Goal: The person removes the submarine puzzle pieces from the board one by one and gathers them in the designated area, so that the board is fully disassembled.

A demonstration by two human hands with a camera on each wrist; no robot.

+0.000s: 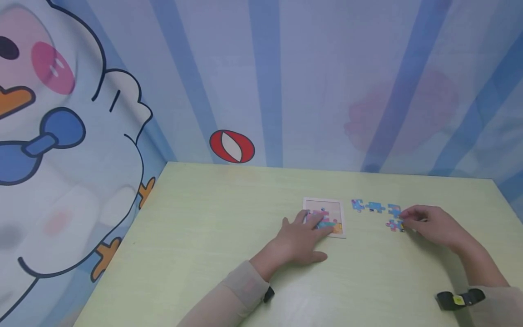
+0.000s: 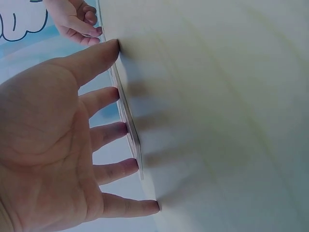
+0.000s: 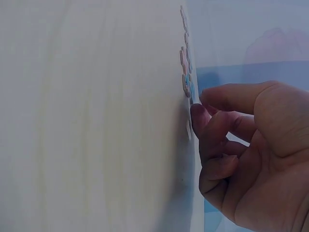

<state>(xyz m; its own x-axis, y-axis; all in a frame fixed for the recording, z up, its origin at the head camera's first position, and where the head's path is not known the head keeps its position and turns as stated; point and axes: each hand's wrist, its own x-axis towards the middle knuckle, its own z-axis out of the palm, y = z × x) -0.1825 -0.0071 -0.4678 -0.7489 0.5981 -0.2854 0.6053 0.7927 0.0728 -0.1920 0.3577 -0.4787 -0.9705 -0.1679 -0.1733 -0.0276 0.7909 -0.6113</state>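
Left hand lies flat, fingers straight and spread, fingertips pressing on the near-left part of the square white-framed puzzle tray. That looks like a hold-down, so the tray doesn't skid on the smooth pale-green wooden bench. The left wrist view shows the tray's thin edge under those fingers.

Right hand sits at 3 o'clock from the tray, fingers curled, tips meeting at a small blue-and-pink jigsaw piece on the bench. It is probably pinching that piece, but both views are too blurred to show whether it's lifted or only touched.

Three more loose blue jigsaw pieces lie in a row at 12 o'clock from that piece, just beside the tray's right edge, within short reach of the picking hand. The tray is partly filled with coloured pieces along its near side.

Striped blue cartoon backdrop stands behind the bench.
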